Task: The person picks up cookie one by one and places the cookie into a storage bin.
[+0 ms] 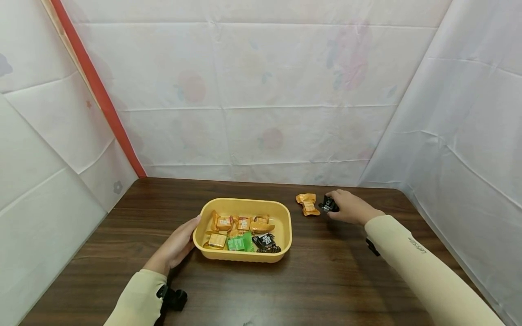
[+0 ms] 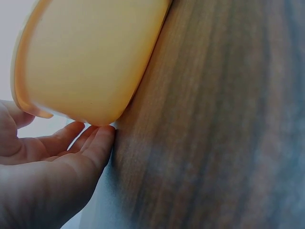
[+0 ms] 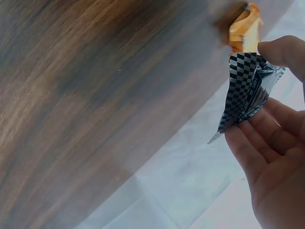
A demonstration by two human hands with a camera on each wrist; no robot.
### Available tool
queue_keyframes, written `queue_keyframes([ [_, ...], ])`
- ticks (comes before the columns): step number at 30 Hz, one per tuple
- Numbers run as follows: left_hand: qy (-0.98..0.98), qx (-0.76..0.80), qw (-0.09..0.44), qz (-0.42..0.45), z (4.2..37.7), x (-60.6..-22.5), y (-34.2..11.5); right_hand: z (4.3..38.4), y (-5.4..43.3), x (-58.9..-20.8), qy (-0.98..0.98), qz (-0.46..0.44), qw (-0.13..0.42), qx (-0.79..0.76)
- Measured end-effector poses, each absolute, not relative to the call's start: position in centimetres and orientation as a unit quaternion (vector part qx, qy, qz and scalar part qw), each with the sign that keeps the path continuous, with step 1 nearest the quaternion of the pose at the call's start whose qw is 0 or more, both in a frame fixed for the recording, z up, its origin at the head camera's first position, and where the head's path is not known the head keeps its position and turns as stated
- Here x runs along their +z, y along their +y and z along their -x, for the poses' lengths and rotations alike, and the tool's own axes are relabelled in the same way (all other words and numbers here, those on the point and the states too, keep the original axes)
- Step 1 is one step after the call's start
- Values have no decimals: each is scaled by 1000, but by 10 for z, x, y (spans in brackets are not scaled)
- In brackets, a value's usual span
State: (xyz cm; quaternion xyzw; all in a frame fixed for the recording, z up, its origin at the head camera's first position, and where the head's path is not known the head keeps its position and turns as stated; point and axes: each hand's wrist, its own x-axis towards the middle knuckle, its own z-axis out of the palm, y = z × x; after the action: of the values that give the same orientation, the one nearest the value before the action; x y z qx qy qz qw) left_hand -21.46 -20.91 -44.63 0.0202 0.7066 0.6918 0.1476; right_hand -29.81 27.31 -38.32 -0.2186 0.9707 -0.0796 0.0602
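My right hand [image 1: 348, 207] pinches a black-wrapped candy [image 3: 245, 88] between thumb and fingers, with the wrapper's checkered edge showing in the right wrist view. Just left of it in the head view, an orange-wrapped candy [image 1: 308, 204] lies on the table. My left hand [image 1: 179, 242] rests against the left side of a yellow basket [image 1: 242, 257], its fingertips touching the outer wall [image 2: 90, 62]. Inside the basket are several orange-wrapped candies [image 1: 217, 240], a green-wrapped one [image 1: 236, 244] and black-wrapped ones [image 1: 267, 241].
The dark wooden table [image 1: 322, 280] runs back to a wall hung with pale printed sheeting [image 1: 261, 90]. More sheeting [image 1: 469, 149] closes off the right side. A red strip [image 1: 102, 97] runs down the back left corner.
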Motion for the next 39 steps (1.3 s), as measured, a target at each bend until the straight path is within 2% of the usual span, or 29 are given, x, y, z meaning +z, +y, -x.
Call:
queue_keyframes([
  [21, 709, 690, 145, -15, 217, -448, -209, 277, 247, -362, 953, 298, 17, -60],
  [39, 704, 696, 144, -19, 216, -450, -210, 266, 205, -352, 929, 361, -11, -77],
])
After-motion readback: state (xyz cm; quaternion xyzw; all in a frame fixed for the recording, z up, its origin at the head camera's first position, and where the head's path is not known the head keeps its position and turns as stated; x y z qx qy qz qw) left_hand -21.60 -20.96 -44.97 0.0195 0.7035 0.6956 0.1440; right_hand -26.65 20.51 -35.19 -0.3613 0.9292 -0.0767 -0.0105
